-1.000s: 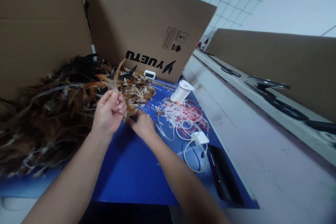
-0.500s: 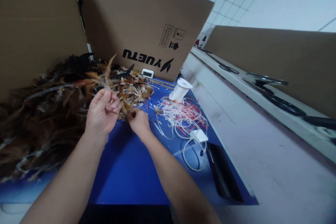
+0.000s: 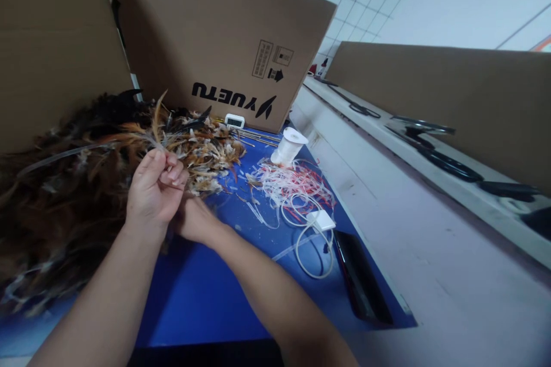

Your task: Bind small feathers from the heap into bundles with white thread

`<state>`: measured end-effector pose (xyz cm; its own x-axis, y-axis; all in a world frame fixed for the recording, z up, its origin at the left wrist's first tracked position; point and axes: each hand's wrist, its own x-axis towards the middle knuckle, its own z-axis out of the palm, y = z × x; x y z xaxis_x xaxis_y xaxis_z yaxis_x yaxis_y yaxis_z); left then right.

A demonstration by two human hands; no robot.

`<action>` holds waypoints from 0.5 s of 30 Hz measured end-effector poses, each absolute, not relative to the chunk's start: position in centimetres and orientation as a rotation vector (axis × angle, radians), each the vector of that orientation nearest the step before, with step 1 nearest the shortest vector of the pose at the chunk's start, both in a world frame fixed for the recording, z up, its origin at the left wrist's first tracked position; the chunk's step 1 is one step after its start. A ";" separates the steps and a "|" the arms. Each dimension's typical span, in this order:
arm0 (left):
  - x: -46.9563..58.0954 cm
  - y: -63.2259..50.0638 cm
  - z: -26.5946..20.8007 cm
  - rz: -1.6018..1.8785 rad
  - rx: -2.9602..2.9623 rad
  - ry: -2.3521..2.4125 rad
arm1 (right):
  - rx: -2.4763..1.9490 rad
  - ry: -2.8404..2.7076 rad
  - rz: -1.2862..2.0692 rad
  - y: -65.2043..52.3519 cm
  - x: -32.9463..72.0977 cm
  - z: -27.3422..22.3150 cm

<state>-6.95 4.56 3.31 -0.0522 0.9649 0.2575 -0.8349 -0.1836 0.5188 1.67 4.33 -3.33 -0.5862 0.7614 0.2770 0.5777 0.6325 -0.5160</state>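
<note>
My left hand (image 3: 155, 183) is closed in a pinch around the base of a small bunch of orange-brown feathers (image 3: 157, 116), which fan upward and to the left. My right hand (image 3: 193, 217) is behind and below the left wrist, low at the front edge of the feather pile; its fingers are hidden there, so what they hold, if anything, does not show. The big pile of brown, black and cream feathers (image 3: 73, 206) spreads over the left side of the blue table (image 3: 206, 298).
Cardboard boxes (image 3: 206, 28) stand behind the pile. On the table's right lie a spool of white cord (image 3: 289, 146), a heap of white and red strips (image 3: 284, 183), a white cable with a plug (image 3: 321, 220) and a dark phone-like object (image 3: 362, 278). A small white display (image 3: 235, 121) sits by thin sticks.
My right hand has moved left and toward me, from the pile's right edge to behind my left wrist. My left hand still pinches the feathers; the view has shifted slightly.
</note>
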 end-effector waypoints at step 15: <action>-6.5 4.4 3.0 1.586 0.656 0.297 | -1.672 -2.060 0.310 8.8 7.4 -3.8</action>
